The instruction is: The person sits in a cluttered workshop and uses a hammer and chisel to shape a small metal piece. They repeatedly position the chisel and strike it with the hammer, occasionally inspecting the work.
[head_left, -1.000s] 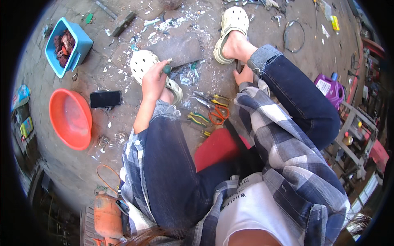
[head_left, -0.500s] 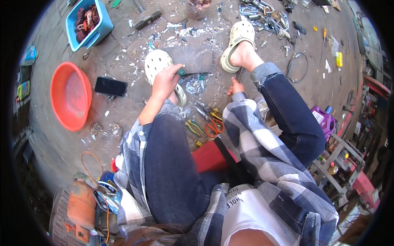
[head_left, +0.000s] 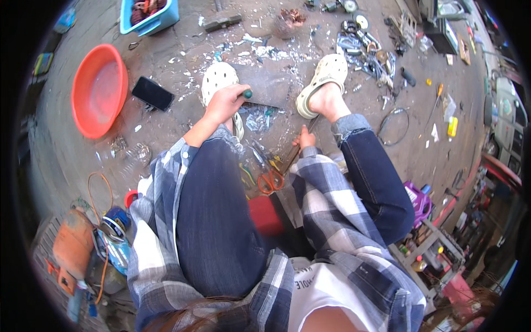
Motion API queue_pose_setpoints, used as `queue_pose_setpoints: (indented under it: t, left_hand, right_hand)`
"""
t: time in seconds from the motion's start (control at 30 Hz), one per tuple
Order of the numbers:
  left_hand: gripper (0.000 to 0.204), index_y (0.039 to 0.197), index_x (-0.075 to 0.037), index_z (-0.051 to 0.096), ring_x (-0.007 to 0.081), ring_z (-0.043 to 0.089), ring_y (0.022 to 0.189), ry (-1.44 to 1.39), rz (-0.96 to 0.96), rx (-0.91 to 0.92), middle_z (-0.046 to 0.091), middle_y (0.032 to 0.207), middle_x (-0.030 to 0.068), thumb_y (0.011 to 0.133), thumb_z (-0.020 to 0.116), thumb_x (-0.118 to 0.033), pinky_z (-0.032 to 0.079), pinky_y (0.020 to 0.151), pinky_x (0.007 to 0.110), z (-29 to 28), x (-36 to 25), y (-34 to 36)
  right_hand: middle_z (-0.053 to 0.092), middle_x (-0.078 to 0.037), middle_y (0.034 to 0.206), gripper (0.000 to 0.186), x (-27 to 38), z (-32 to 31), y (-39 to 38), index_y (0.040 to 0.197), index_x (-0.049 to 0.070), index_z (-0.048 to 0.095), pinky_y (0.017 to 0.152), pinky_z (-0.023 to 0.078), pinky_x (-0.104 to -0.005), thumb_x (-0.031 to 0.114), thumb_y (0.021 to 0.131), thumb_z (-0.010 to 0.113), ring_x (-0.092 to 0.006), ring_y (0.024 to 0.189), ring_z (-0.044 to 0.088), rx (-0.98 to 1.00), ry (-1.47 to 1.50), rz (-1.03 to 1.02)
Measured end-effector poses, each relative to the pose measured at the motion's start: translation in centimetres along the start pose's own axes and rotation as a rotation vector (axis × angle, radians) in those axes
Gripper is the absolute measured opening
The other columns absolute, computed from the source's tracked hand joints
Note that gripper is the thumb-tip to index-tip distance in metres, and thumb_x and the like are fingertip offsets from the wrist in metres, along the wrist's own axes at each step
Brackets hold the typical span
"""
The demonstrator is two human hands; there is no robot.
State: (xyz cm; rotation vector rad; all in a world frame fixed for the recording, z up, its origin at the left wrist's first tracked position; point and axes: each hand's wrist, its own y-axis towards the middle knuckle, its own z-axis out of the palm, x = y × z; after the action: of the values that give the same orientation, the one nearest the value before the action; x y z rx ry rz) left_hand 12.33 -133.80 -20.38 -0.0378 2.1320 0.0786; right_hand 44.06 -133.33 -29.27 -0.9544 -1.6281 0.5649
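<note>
My left hand (head_left: 225,104) is closed around a tool with a rounded green handle (head_left: 247,94), beside the flat grey metal plate (head_left: 271,83). The rest of that tool is hidden. A cream clog (head_left: 219,76) stands at the plate's left end, the other clog (head_left: 323,77) to its right. Lower down, between my legs, my right hand (head_left: 305,138) is closed around a thin dark stick-like tool (head_left: 313,123), whose ends I cannot make out clearly. Below the plate lie clear and bluish plastic scraps (head_left: 259,119). Orange-handled scissors (head_left: 271,181) and pliers (head_left: 247,174) rest nearer me.
A red basin (head_left: 99,91) and a black phone (head_left: 152,93) lie left. Farther off are a blue tub (head_left: 157,21) with reddish-brown contents, a hammer head (head_left: 222,23) and heaped metal parts (head_left: 370,52). A purple jug (head_left: 417,202) stands right, an orange gas cylinder (head_left: 73,238) lower left.
The view has shifted, so the basin, tub and metal parts sit differently in it. My left hand still grips the green handle near the plate; my right hand stays low between my legs.
</note>
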Motion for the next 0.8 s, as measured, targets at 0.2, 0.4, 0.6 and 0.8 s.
queue_pose_setpoints:
  t: [0.2, 0.4, 0.6, 0.8]
  left_hand:
    - [0.02, 0.098, -0.005, 0.063, 0.0295, 0.063, 0.077, -0.038, -0.068, -0.013, 0.064, 0.084, 0.0143, 0.078, 0.065, -0.005, 0.048, 0.07, 0.033, -0.3, 1.5, -1.0]
    - [0.021, 0.095, -0.008, 0.067, 0.0319, 0.063, 0.081, -0.043, -0.076, 0.012, 0.065, 0.085, 0.0161, 0.074, 0.065, -0.006, 0.048, 0.071, 0.037, 0.8, 2.3, -0.1]
    - [0.025, 0.097, -0.009, 0.067, 0.0343, 0.062, 0.079, 0.001, -0.023, -0.044, 0.065, 0.084, 0.0161, 0.072, 0.066, -0.005, 0.048, 0.071, 0.038, 0.6, 2.7, -1.5]
    - [0.024, 0.1, -0.007, 0.065, 0.0327, 0.062, 0.08, -0.107, -0.117, -0.075, 0.065, 0.087, 0.0158, 0.076, 0.068, -0.007, 0.048, 0.071, 0.035, 0.1, 1.4, -1.4]
  right_hand:
    - [0.038, 0.004, 0.057, 0.041, 1.1, -0.8, -0.6, 0.081, 0.011, 0.048, 0.048, 0.036, -0.025, 0.051, 0.088, 0.056, -0.0085, 0.045, 0.037, 0.327, 0.478, 0.344]
    - [0.05, -0.003, 0.07, 0.057, 2.4, -0.8, -0.2, 0.093, 0.005, 0.054, 0.057, 0.041, -0.0279, 0.06, 0.091, 0.038, -0.0145, 0.058, 0.045, 0.299, 0.504, 0.269]
    - [0.056, -0.008, 0.082, 0.055, 2.7, 1.7, -1.9, 0.098, 0.001, 0.054, 0.071, 0.044, -0.0301, 0.054, 0.093, 0.039, -0.0212, 0.075, 0.05, 0.358, 0.625, 0.177]
    - [0.059, -0.013, 0.092, 0.052, 4.3, -0.8, -0.2, 0.103, -0.001, 0.054, 0.072, 0.053, -0.0298, 0.049, 0.09, 0.05, -0.0199, 0.081, 0.06, 0.65, 1.02, -0.023]
